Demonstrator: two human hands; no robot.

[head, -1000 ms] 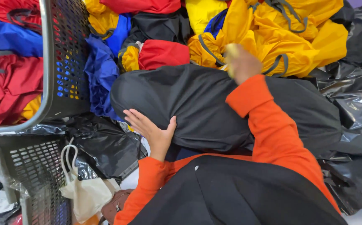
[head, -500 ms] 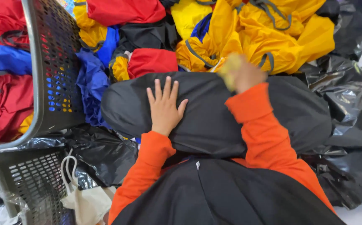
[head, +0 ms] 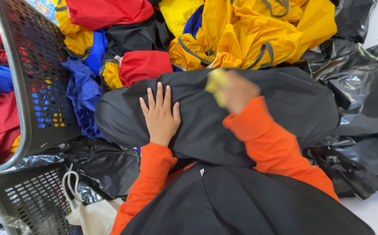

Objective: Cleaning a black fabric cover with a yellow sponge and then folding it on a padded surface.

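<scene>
A large black fabric bundle (head: 284,104) lies across my lap. My left hand (head: 160,115) rests flat on its left part with fingers spread. My right hand (head: 237,91), blurred by motion, is over the upper middle of the bundle and holds a small yellow thing (head: 215,80), which looks like a cloth or sponge. Both my sleeves are orange.
A pile of yellow (head: 258,35), red (head: 143,65), blue (head: 82,93) and black garments lies beyond the bundle. A grey perforated basket (head: 34,74) with red and blue fabric stands at the left. Black plastic bags (head: 363,100) lie on the right; a cream tote bag (head: 89,213) is lower left.
My left hand came up from the bundle's lower edge and now lies flat on top. My right hand with the yellow thing moved left and toward me across the bundle.
</scene>
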